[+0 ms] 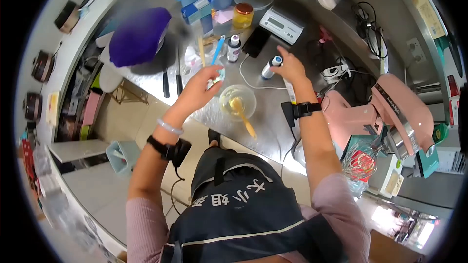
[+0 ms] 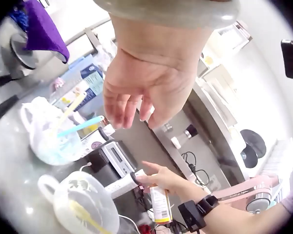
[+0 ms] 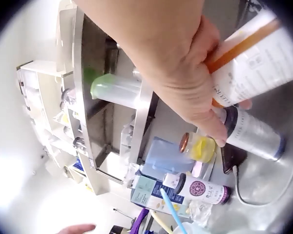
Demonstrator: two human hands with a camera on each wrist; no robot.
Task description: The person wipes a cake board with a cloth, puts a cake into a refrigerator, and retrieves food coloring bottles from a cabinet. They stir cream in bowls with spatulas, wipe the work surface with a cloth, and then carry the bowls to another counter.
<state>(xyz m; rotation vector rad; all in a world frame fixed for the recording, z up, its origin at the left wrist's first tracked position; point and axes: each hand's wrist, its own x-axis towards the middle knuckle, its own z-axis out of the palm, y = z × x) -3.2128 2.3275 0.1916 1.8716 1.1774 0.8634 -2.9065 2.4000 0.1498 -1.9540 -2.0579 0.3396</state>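
My right hand is spread beside a small bottle with a blue cap, its thumb close to the cap and its index finger extended; whether they touch is unclear. In the right wrist view, my hand partly hides this silver-white bottle. The left hand hangs over the worktop, holding nothing; the left wrist view shows its fingers loosely bent. Below it, a clear cup contains a yellow spatula. A second cup holds a blue-handled tool.
Another small bottle stands near a phone and a scale. An orange-and-white bottle is close to my right hand. A pink stand mixer stands at right, a purple-covered object at left. A white cable crosses the worktop.
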